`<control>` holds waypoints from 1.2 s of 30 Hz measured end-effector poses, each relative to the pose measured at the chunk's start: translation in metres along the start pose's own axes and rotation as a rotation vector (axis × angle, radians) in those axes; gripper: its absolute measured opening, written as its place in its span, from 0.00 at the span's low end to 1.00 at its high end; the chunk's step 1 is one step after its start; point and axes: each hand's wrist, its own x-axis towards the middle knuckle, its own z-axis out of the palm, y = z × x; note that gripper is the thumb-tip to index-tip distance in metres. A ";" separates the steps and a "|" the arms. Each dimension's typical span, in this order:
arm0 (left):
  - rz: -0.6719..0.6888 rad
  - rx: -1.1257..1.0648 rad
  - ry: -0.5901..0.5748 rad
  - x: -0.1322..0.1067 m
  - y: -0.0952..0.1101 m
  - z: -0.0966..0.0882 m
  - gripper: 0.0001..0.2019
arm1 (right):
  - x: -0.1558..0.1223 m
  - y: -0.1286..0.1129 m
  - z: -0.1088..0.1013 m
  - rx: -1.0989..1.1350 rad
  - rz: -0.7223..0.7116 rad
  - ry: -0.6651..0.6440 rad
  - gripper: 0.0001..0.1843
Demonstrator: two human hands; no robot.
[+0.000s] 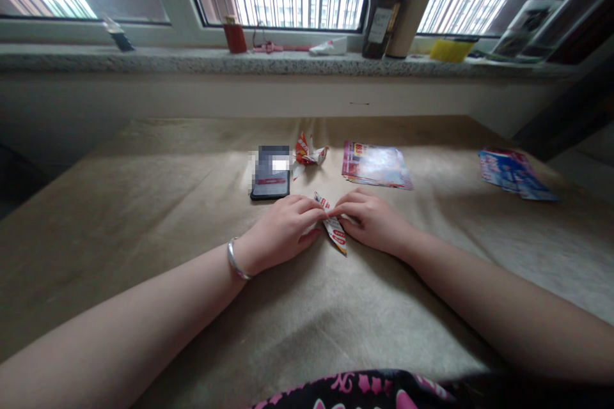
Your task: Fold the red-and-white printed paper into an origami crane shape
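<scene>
The fingers (311, 209) of the left hand (283, 230) are curled narrow and pinched onto a folded paper piece (334, 231), red and white print. The right hand (371, 220) is set against it from the other side, fingers bent close, tips pressed on the same paper. The fingertips of both hands are nearly met over its upper end. The paper piece is held low on the counter (144, 204), centre, its pointed lower end sticking out between the hands. A silver bracelet (236, 260) is worn on the left wrist.

Just beyond the left hand a dark phone (271, 172) is laid flat. Beside the phone, to its right, a folded red-and-white paper shape (309, 153) is seen. A stack of printed leaflets (377, 166) is placed beyond the right hand. Blue leaflets (515, 172) are left well apart, far right. The counter is covered in tan cloth. On the windowsill (167, 61) behind, a red cup (235, 35) and a dark jar (381, 25) are stood.
</scene>
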 end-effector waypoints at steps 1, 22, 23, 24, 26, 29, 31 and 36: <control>0.001 0.001 0.000 0.000 0.000 0.000 0.10 | 0.000 0.000 0.000 0.001 -0.017 -0.014 0.14; 0.020 0.096 -0.039 0.001 0.003 -0.005 0.09 | 0.002 -0.017 -0.020 -0.453 -0.473 -0.195 0.11; 0.012 0.096 -0.046 0.001 0.003 -0.005 0.08 | 0.001 -0.018 -0.020 -0.466 -0.483 -0.183 0.11; 0.006 0.094 -0.050 0.001 0.003 -0.005 0.08 | 0.001 -0.018 -0.020 -0.473 -0.486 -0.171 0.11; 0.002 0.088 -0.047 0.001 0.003 -0.005 0.08 | 0.001 -0.018 -0.019 -0.472 -0.474 -0.161 0.10; 0.011 0.075 -0.040 0.001 0.003 -0.006 0.07 | 0.001 -0.019 -0.017 -0.444 -0.414 -0.188 0.10; 0.020 0.071 -0.040 0.001 0.003 -0.006 0.08 | 0.001 -0.020 -0.015 -0.406 -0.341 -0.187 0.09; 0.043 0.081 -0.023 0.000 0.003 -0.005 0.09 | 0.003 -0.017 -0.010 -0.199 -0.217 -0.102 0.08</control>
